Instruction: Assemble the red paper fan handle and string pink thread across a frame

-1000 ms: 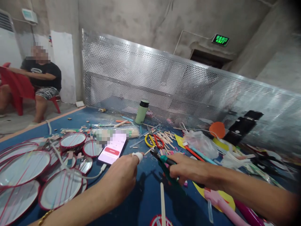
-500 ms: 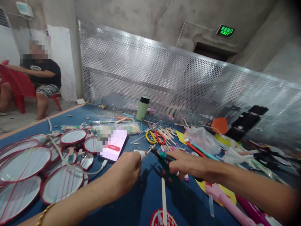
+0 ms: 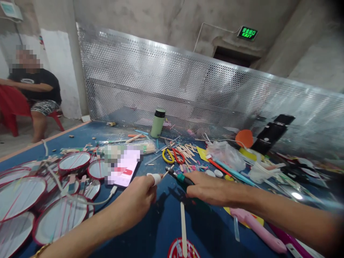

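Note:
My left hand (image 3: 139, 197), a white wrap around one finger, pinches a thin wooden stick (image 3: 165, 173). In my right hand (image 3: 206, 187) are pliers (image 3: 180, 178) with green and black handles. Their jaws meet the far end of the stick; whether they have closed on it I cannot tell. Below the hands, a flat craft stick (image 3: 183, 225) extends over a round red item (image 3: 172, 249) at the bottom edge. Scissors (image 3: 179, 157) with yellow and red handles lie just beyond the pliers, beside scattered short wooden pieces (image 3: 188, 152).
Red-rimmed round pieces (image 3: 57, 222) crowd the left, near a cabled phone (image 3: 126, 170). A green bottle (image 3: 157, 124) stands before a perforated metal screen (image 3: 150, 79). Plastic bags (image 3: 228, 156) and a pink tool (image 3: 259, 229) lie right. A person (image 3: 34, 84) sits far left.
The view has shifted slightly, so most things sit further left. Both hands keep their grips, and the pliers' jaws stay at the stick's end.

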A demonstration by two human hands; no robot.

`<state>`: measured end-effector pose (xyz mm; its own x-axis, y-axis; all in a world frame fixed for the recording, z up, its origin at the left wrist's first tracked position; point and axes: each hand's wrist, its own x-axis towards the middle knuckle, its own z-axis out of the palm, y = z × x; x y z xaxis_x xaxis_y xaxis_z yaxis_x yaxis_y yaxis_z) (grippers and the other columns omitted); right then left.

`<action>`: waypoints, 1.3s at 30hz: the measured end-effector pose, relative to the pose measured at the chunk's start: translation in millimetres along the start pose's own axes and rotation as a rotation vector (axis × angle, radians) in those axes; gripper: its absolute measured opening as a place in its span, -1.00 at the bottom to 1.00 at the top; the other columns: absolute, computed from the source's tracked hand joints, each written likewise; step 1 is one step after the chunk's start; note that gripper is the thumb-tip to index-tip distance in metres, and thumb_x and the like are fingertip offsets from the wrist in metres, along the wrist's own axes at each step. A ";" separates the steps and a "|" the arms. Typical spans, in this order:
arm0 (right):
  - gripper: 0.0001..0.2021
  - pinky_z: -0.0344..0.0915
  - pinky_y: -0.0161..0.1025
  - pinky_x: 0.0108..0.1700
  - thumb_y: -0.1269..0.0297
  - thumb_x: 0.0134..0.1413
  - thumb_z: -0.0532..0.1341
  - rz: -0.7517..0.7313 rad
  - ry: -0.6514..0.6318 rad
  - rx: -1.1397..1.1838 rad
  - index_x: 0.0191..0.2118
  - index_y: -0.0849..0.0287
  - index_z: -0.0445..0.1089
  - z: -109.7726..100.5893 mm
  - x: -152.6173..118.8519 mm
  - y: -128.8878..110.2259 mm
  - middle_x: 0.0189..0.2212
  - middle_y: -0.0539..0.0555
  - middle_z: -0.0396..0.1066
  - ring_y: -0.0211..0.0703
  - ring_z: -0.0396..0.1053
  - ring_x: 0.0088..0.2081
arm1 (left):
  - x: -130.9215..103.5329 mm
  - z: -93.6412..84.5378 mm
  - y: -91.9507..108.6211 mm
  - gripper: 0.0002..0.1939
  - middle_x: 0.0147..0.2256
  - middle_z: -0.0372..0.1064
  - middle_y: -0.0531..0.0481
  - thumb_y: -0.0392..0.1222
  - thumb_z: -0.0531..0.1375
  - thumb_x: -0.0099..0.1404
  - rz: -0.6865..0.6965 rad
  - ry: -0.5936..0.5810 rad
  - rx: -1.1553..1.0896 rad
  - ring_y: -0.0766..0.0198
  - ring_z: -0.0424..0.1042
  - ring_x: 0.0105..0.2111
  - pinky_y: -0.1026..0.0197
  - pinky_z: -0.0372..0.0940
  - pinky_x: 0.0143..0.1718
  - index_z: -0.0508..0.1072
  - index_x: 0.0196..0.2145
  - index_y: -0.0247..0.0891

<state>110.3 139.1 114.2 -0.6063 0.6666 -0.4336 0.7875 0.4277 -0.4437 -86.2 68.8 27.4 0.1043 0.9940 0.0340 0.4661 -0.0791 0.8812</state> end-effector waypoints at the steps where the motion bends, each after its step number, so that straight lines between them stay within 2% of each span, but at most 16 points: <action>1: -0.88 0.16 -0.30 -0.38 0.40 -0.07 0.11 -0.002 0.023 -0.023 -0.34 0.17 0.34 0.9 -2.5 -2.4 -0.39 0.00 0.42 -0.20 0.32 -0.37 | 0.5 -0.1 -2.0 -0.75 -0.71 0.03 0.22 -0.28 -0.03 0.34 -0.016 -0.019 0.007 0.42 0.07 -0.74 0.34 -0.10 -0.68 0.31 -0.48 -0.21; 4: -0.79 0.23 -0.22 -0.22 0.40 0.00 0.10 -0.017 0.125 -0.113 -0.21 0.16 0.37 8.1 -10.6 -3.8 -0.25 0.08 0.48 -0.09 0.40 -0.23 | 3.6 1.5 -9.1 -0.73 -0.66 0.11 0.20 -0.22 -0.07 0.37 -0.053 -0.050 -0.001 0.44 0.12 -0.76 0.37 -0.06 -0.72 0.27 -0.47 -0.22; 7: -0.66 0.25 -0.09 0.00 0.34 0.09 0.10 -0.081 0.273 -0.188 0.01 0.16 0.37 22.7 -15.8 8.1 -0.03 0.19 0.47 0.07 0.40 -0.02 | 7.5 6.4 -12.4 -0.80 -0.54 0.24 0.17 -0.18 -0.07 0.38 -0.054 -0.080 -0.109 0.46 0.21 -0.74 0.41 0.06 -0.72 0.31 -0.28 -0.24; 9: -0.56 0.23 -0.02 0.09 0.29 0.11 0.13 -0.152 0.377 -0.213 0.13 0.16 0.33 34.4 -16.2 21.8 0.09 0.24 0.41 0.15 0.36 0.08 | 9.3 11.1 -10.7 -0.77 -0.49 0.27 0.16 -0.12 -0.08 0.38 -0.049 -0.092 -0.211 0.46 0.23 -0.74 0.41 0.09 -0.73 0.29 -0.16 -0.25; 12: -0.40 0.18 0.04 0.18 0.26 0.08 0.18 -0.246 0.499 -0.297 0.26 0.19 0.21 48.7 -14.1 40.2 0.22 0.26 0.28 0.21 0.28 0.18 | 9.9 18.7 -5.8 -0.75 -0.53 0.24 0.17 -0.07 -0.06 0.35 -0.011 -0.040 -0.274 0.51 0.14 -0.78 0.44 -0.02 -0.75 0.30 -0.23 -0.27; 14: -0.37 0.18 0.05 0.19 0.26 0.09 0.16 -0.245 0.516 -0.356 0.31 0.21 0.15 53.4 -13.2 45.4 0.24 0.28 0.25 0.22 0.26 0.19 | 9.8 23.3 -4.2 -0.74 -0.61 0.18 0.20 -0.04 -0.03 0.33 0.008 -0.015 -0.282 0.53 0.09 -0.80 0.45 -0.08 -0.75 0.30 -0.33 -0.27; 17: -0.40 0.23 0.03 0.13 0.27 0.14 0.12 -0.188 0.477 -0.374 0.31 0.24 0.15 53.4 -14.2 41.0 0.19 0.31 0.30 0.20 0.30 0.16 | 10.0 28.2 -6.2 -0.65 -0.75 0.09 0.23 0.07 -0.03 0.33 -0.046 -0.037 -0.279 0.49 0.05 -0.82 0.44 -0.09 -0.77 0.25 -0.46 -0.22; 20: -0.46 0.26 -0.03 0.06 0.27 0.12 0.11 -0.133 0.414 -0.316 0.24 0.24 0.23 47.2 -17.5 27.4 0.12 0.31 0.37 0.17 0.34 0.11 | 11.2 29.9 -10.2 -0.59 -0.82 0.05 0.21 0.15 -0.03 0.31 -0.104 -0.053 -0.270 0.45 0.05 -0.85 0.43 -0.09 -0.79 0.21 -0.53 -0.19; 23: -0.58 0.27 -0.13 -0.03 0.30 0.08 0.11 -0.086 0.324 -0.191 0.09 0.22 0.35 36.6 -20.8 12.2 -0.01 0.24 0.46 0.07 0.41 0.00 | 13.4 28.5 -12.5 -0.62 -0.78 0.05 0.23 0.10 0.00 0.31 -0.051 -0.027 -0.286 0.47 0.06 -0.84 0.43 -0.12 -0.78 0.21 -0.53 -0.20; 26: -0.72 0.26 -0.24 -0.18 0.33 0.01 0.12 -0.026 0.212 -0.026 -0.13 0.17 0.42 25.3 -18.9 4.1 -0.20 0.12 0.52 -0.06 0.44 -0.18 | 16.8 26.2 -13.7 -0.71 -0.64 0.16 0.19 -0.02 0.01 0.31 -0.031 -0.010 -0.272 0.51 0.08 -0.82 0.42 -0.14 -0.78 0.23 -0.49 -0.22; 29: -0.86 0.19 -0.30 -0.35 0.33 -0.10 0.17 0.047 0.133 0.090 -0.35 0.18 0.42 19.4 -8.1 8.9 -0.39 0.05 0.48 -0.14 0.39 -0.33 | 21.0 24.7 -15.8 -0.78 -0.60 0.17 0.17 -0.16 -0.03 0.32 -0.052 0.008 -0.193 0.49 0.06 -0.79 0.40 -0.11 -0.76 0.30 -0.43 -0.23; 32: -0.92 0.14 -0.34 -0.45 0.33 -0.17 0.18 0.075 0.079 0.156 -0.47 0.20 0.38 20.1 6.8 21.7 -0.52 0.01 0.41 -0.21 0.34 -0.44 | 25.4 24.2 -16.7 -0.77 -0.62 0.17 0.16 -0.30 -0.05 0.32 -0.024 0.039 -0.063 0.45 0.11 -0.73 0.41 -0.05 -0.71 0.40 -0.32 -0.26; 35: -0.90 0.15 -0.38 -0.50 0.31 -0.15 0.16 0.087 0.033 0.241 -0.49 0.22 0.38 21.6 16.7 32.7 -0.54 0.01 0.40 -0.26 0.33 -0.48 | 29.2 25.1 -14.1 -0.74 -0.61 0.22 0.15 -0.31 -0.07 0.35 -0.029 0.018 -0.005 0.44 0.17 -0.73 0.41 -0.01 -0.70 0.41 -0.24 -0.26; 39: -0.87 0.15 -0.41 -0.61 0.28 -0.08 0.14 0.164 -0.047 0.361 -0.44 0.22 0.36 19.7 19.4 40.2 -0.54 0.03 0.39 -0.27 0.34 -0.57 | 31.9 28.9 -10.4 -0.78 -0.58 0.24 0.16 -0.20 -0.08 0.41 -0.044 -0.014 -0.024 0.43 0.19 -0.77 0.40 0.03 -0.75 0.34 -0.26 -0.23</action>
<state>128.0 157.2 72.5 -0.4869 0.6757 -0.5535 0.7900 0.0704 -0.6090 -62.3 99.1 5.7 0.0969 0.9952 -0.0113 0.4491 -0.0336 0.8929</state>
